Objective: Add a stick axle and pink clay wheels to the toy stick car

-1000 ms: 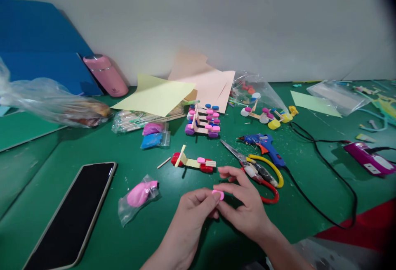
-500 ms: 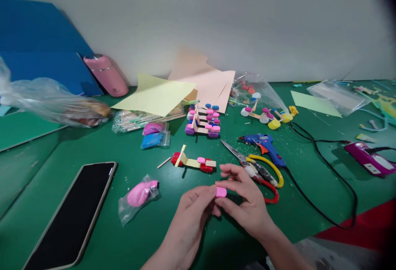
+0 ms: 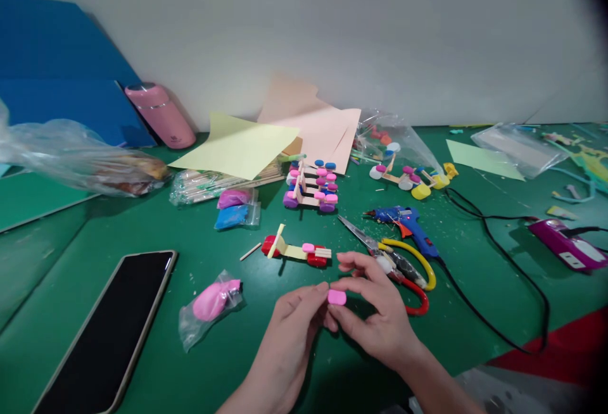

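Note:
Between my two hands is a small, rounded rectangular piece of pink clay (image 3: 337, 297). My right hand (image 3: 382, 316) pinches it between thumb and forefinger, its other fingers loosely curled. My left hand (image 3: 292, 335) is closed, its thumb and fingertips pressed against the piece's left edge. Just beyond the fingers stands a small toy scooter (image 3: 295, 251) with red wheels, a cream body and a pink seat. A zip bag of pink clay (image 3: 213, 301) lies left of my left hand. Scissors (image 3: 380, 246) with yellow and red handles lie just beyond my right hand.
A blue glue gun (image 3: 403, 219) lies at right, its black cord curving to the front. Several finished toy scooters (image 3: 313, 186) stand behind the red one. A phone (image 3: 107, 332) lies at left. Coloured paper (image 3: 237, 142) and a pink flask (image 3: 161, 115) are by the wall.
The pink clay piece has moved very slightly left and down between my fingers, with more of its face showing. Both hands keep nearly the same pose.

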The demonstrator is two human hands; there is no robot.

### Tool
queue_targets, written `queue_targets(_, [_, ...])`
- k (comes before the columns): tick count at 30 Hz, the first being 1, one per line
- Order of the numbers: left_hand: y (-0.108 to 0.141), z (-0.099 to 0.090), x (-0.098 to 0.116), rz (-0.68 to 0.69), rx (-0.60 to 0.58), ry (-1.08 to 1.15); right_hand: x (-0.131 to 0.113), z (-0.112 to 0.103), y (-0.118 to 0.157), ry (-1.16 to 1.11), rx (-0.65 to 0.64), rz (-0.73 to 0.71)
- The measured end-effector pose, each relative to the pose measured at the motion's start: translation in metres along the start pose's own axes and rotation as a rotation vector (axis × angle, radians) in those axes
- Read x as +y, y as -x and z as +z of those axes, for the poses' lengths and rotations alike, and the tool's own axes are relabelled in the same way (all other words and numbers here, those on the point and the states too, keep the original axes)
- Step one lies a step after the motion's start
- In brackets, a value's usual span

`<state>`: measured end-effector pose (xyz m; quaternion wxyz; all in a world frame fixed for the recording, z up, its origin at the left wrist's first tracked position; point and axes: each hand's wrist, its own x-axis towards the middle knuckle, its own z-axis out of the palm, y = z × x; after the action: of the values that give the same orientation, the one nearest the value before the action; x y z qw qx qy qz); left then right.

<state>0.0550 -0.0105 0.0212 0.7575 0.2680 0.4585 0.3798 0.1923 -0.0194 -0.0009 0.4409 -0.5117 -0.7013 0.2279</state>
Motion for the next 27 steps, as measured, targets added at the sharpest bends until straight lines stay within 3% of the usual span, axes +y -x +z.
queue_targets(16, [-0.001,0.001,0.000,-0.016,0.013,-0.054,0.004,0.002,-0.002,-0.011,0.016,-0.006])
queue_targets(21, [-0.002,0.003,-0.001,-0.079,-0.015,0.167,0.005,0.001,-0.001,-0.055,0.006,0.010])
queue_targets(27, [-0.001,0.004,-0.012,-0.173,-0.184,0.488,0.001,0.001,-0.001,-0.271,0.014,0.049])
